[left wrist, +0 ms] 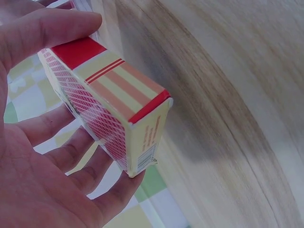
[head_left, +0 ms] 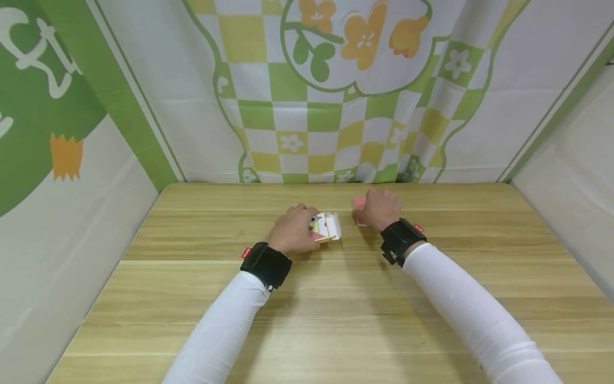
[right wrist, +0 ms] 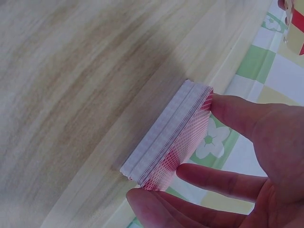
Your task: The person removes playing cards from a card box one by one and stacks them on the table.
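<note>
In the head view my left hand grips a playing-card box, its white flap standing open toward the right. The left wrist view shows the box between thumb and fingertips, its red-patterned back facing the palm and a barcode on the end. To the right, my right hand holds a deck of red-backed cards. Up close in the right wrist view, thumb and fingers pinch the deck by its two ends, with one finger touching its patterned back. The deck lies on or just above the table; I cannot tell which.
A wood-grain table spreads beneath both hands. Behind it hangs a green and yellow checked curtain. White cloth walls border the left and right sides. Each wrist wears a black strap.
</note>
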Motion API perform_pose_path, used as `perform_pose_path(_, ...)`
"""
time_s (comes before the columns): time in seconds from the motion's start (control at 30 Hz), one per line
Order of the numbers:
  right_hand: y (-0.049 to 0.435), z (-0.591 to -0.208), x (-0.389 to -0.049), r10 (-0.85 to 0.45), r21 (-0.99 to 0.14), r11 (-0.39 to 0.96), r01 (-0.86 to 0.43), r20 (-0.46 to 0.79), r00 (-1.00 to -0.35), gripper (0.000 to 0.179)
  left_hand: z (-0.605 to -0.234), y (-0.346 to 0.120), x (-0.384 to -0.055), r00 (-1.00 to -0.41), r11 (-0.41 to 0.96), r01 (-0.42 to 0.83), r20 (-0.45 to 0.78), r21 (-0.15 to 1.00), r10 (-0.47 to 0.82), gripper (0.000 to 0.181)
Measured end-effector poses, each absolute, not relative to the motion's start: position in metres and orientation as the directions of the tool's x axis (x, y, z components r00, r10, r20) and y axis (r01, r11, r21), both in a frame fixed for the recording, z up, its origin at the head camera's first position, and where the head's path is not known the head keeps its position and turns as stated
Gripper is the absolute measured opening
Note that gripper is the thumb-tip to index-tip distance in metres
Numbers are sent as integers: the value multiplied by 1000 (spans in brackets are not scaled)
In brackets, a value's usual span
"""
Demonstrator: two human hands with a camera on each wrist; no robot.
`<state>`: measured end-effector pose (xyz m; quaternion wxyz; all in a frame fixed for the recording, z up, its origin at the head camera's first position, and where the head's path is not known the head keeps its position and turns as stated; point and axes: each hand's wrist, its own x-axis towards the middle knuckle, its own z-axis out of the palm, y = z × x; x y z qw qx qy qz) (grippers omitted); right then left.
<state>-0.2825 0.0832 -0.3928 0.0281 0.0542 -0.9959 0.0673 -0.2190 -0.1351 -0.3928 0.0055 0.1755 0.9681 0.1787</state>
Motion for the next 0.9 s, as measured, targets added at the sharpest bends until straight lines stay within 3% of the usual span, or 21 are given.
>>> perform_pose_path(0.9, 85, -400, -279, -120, -131, 982, -135, 122, -985, 47, -394, -135, -217, -939, 878, 335, 41, 341, 342, 72)
